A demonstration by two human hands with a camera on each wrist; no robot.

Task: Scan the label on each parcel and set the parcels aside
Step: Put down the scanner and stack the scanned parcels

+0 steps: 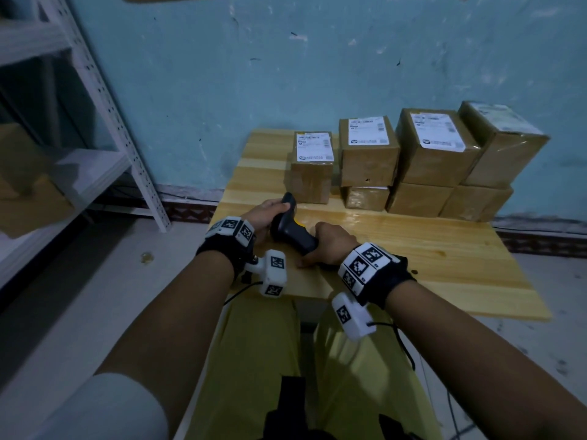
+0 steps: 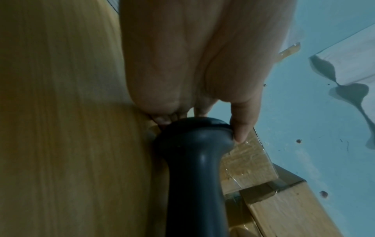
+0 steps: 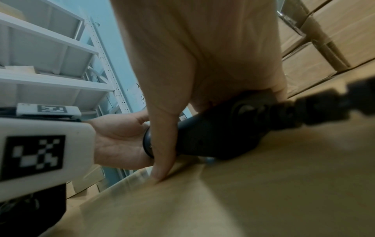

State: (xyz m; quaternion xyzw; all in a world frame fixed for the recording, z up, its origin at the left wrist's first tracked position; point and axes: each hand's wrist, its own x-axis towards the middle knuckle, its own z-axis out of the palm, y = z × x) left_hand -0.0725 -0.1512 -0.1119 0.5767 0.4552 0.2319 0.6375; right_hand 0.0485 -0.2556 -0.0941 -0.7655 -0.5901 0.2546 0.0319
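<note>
A black handheld scanner (image 1: 293,231) lies low over the wooden table (image 1: 428,249), near its front left. My left hand (image 1: 266,214) grips the scanner's head (image 2: 194,144), thumb (image 2: 241,125) on one side and fingers on the other. My right hand (image 1: 330,242) is curled round the scanner's handle (image 3: 215,133), with its thumb (image 3: 162,160) reaching down to the tabletop. Brown taped parcels stand along the wall behind: a single one (image 1: 313,166) nearest the scanner, then three two-high stacks (image 1: 368,154) (image 1: 436,147) (image 1: 502,144). White labels face up on the top ones.
A white metal shelf rack (image 1: 104,100) stands to the left, with cardboard boxes on it. A dark cable end (image 3: 324,107) leaves the scanner's handle. The table's near edge (image 1: 317,293) is above my knees. A blue wall backs the parcels.
</note>
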